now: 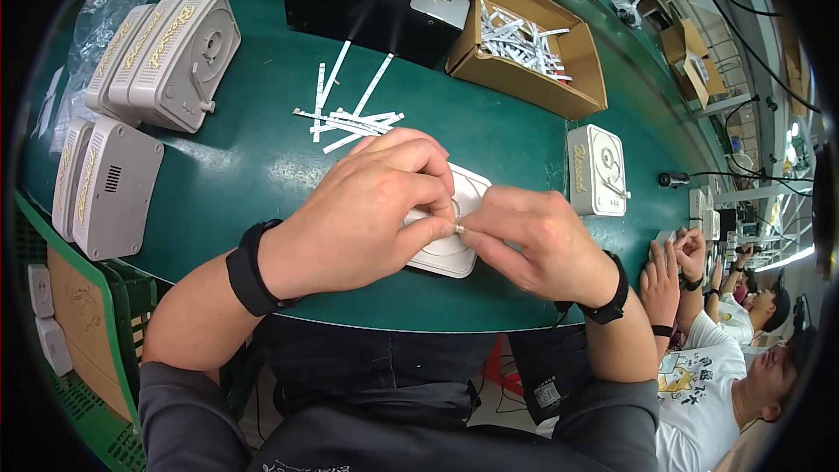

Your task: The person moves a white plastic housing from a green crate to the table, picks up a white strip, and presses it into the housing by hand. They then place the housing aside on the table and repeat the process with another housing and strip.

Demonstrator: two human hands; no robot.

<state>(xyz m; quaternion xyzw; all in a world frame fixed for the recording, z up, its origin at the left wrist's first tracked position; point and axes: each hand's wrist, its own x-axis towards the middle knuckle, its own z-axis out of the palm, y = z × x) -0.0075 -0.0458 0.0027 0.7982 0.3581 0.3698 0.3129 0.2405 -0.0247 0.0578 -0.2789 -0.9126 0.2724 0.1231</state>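
Note:
In front of me a white, rounded-corner device housing [450,262] lies on the green table, partly hidden under both hands. Over it my left hand [363,201] is closed, thumb and fingers pinching at a tiny cream-coloured part [459,229]. From the other side my right hand [546,236] is closed too, its thumb and forefinger meeting at the same tiny part. The part is too small to name, and the fingertips cover some of it. Just beyond my left hand, several white printed strips [358,124] lie loosely across one another.
Finished-looking record-player-shaped boxes [188,61] stand at the left, more boxes [118,188] nearer. A cardboard box [524,92] of strips and a black machine [350,4] are at the back. Another white device [599,170] sits right; a co-worker's hands [669,275] are beyond.

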